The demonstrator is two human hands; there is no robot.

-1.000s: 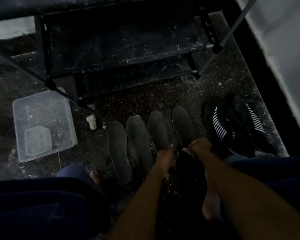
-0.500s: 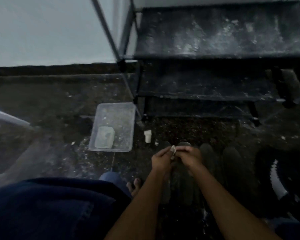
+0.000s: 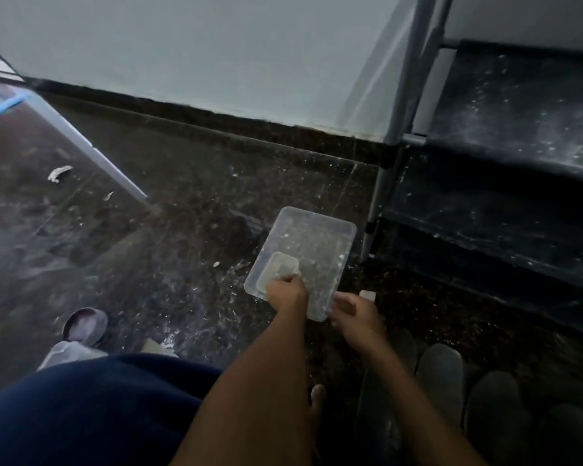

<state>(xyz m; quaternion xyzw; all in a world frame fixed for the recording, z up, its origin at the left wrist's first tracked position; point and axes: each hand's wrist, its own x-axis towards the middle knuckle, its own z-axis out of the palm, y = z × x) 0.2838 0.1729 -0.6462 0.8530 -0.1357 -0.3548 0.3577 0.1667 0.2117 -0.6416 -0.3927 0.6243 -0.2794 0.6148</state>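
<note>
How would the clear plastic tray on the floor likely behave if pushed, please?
The clear tray looks thin and nearly empty, so probably light. Low and flat on the floor, it should slide, not tip. The small container inside may shift.

You're working with a clear, scuffed plastic tray, a cloudy plastic tub, a glossy dark speckled stone floor, a rack of smooth grey metal tubing with dusty black cloth shelves, and matt grey insoles.
</note>
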